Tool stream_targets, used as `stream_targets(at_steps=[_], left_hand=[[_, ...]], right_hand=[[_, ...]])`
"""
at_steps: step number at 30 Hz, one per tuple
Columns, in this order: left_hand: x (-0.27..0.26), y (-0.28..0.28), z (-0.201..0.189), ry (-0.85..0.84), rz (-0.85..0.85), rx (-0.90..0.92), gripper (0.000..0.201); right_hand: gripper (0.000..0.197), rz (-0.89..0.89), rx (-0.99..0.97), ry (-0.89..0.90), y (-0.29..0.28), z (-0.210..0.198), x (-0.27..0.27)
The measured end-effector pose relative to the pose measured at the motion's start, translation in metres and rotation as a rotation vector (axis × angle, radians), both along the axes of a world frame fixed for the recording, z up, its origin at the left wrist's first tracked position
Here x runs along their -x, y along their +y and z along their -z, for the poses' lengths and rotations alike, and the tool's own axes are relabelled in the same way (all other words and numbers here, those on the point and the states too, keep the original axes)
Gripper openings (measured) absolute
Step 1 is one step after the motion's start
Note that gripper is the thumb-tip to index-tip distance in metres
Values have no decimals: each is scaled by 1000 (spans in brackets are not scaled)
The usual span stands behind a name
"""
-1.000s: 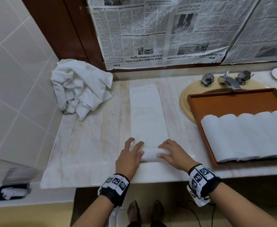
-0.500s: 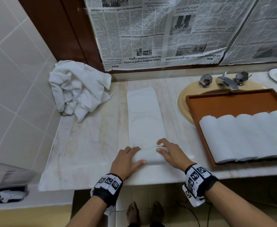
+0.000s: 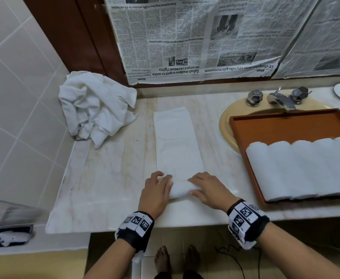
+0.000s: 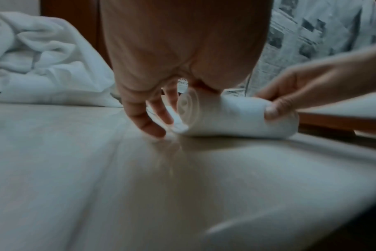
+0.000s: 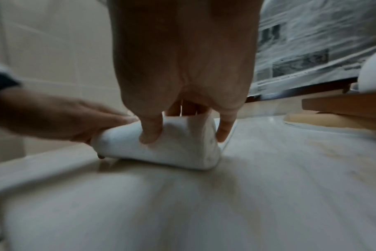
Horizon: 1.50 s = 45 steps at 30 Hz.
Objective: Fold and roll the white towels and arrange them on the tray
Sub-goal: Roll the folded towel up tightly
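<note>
**White towel part-rolled at the counter's near edge**

White terry cloth, folded into a long strip [image 3: 177,141], lies on the marble counter [image 3: 108,178] and runs away from me toward the newspaper-covered wall [image 3: 185,37]. Its near end is wound into a short roll [image 3: 180,189]. My left hand [image 3: 155,192] covers the roll's left end, fingers curled over the top; in the left wrist view the spiral end [image 4: 188,108] shows beside those fingers [image 4: 140,117]. My right hand [image 3: 209,190] grips the right end, thumb [image 5: 149,130] pressed into the near face and fingers over the top. To the right, the brown tray [image 3: 285,125] rests partly over the basin [image 3: 225,125] and holds a row of rolled towels [image 3: 302,170] lying side by side, touching. A heap of unfolded towels [image 3: 96,109] sits in the far left corner.
</note>
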State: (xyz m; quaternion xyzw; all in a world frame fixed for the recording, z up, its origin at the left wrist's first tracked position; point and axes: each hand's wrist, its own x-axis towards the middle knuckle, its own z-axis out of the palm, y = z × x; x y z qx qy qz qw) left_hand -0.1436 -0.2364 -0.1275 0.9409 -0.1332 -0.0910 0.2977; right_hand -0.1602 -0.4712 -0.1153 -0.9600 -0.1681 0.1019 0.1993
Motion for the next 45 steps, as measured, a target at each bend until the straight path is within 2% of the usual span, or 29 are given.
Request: stream_targets(at_steps=[3,5,7,9,11,14,17,19,21,24,28,31,33,35,37,38,39,42,45], left_hand=[[4,1,6,-154,136,-33,54],[6,2,9,-130,150,-96,67],[5,4,9,-37,124,-164,84],[6,2,8,41,101,-160,86],[8,-1,3,95,85,-128,74],[4,-3,-2,157,79,-113,52],[-6,-5,-2,240,56,-38,46],[-8,-8,-3,261,31,0,45],[-5,-10,-5,236,2,13,45],[3,-6,-4,56,52,-111,52],[9,5,6,-78,145,-199,68],[11,11,12,-54,155,-196,72],[7,14,12,33,157,-145,76],[-2,13,7,137,159,-95,79],[-10,10,2,232,153,-66,88],[-14,10,0,262,144,-58,93],[-17,9,-2,284,134,-50,97],[-21,7,-4,313,124,-62,103],[-15,7,-6,169,144,-224,99]], right_hand=[[44,15,10,153,0,-7,-10],[40,53,-60,285,-3,-11,-14],[38,145,-203,359,-3,-13,-12],[39,188,-193,281,-1,-11,-5],[39,147,-58,117,5,-4,7],[36,121,12,-172,13,5,25],[55,82,119,-273,15,14,34],[63,69,117,-220,14,16,31],[70,99,35,-82,10,11,19],[82,137,-53,157,5,1,0],[52,161,-168,329,-2,-3,-15],[46,151,-242,426,-4,-4,-17],[49,120,-77,288,1,-6,-13],[51,88,62,-19,9,-6,-5],[41,55,73,-270,18,-3,8],[37,46,77,-337,21,2,13],[37,35,91,-352,23,6,16],[56,2,141,-312,21,18,18],[54,-14,113,-224,17,13,5]])
